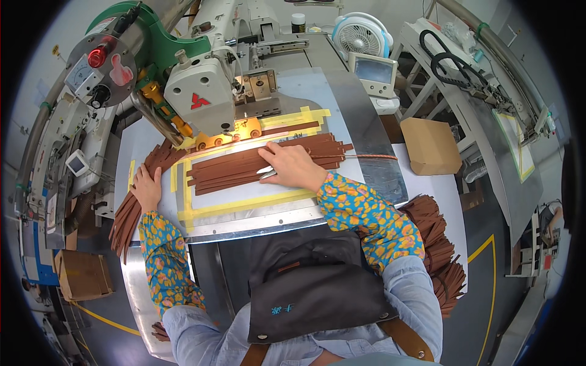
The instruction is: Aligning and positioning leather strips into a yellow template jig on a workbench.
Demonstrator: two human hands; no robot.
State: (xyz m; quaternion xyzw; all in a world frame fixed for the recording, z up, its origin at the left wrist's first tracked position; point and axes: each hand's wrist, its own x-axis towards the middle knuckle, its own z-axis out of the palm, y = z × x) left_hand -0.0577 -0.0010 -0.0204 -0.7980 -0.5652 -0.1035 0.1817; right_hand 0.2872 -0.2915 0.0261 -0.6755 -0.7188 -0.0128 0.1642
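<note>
A flat row of brown strips (229, 166) lies on the white plate (274, 183) inside a yellow tape frame. My right hand (294, 166) rests over these strips with its fingertips on them, and silver thread snips (267, 173) are held in its palm, blades poking out to the left. Farther left, my left hand (147, 188) lies with its fingers stretched over a fanned bundle of brown strips (125, 222) hanging past the plate's left edge. One more brown strip (292, 129) lies by the lit clamp (229, 135) beneath the white sewing machine head (200, 91).
Tied brown strip bundles (436, 244) sit on a white surface to the right. Behind them is a cardboard box (430, 146). A small fan (361, 35) and a control screen (373, 72) stand at the back. Another carton (83, 274) is on the floor at left.
</note>
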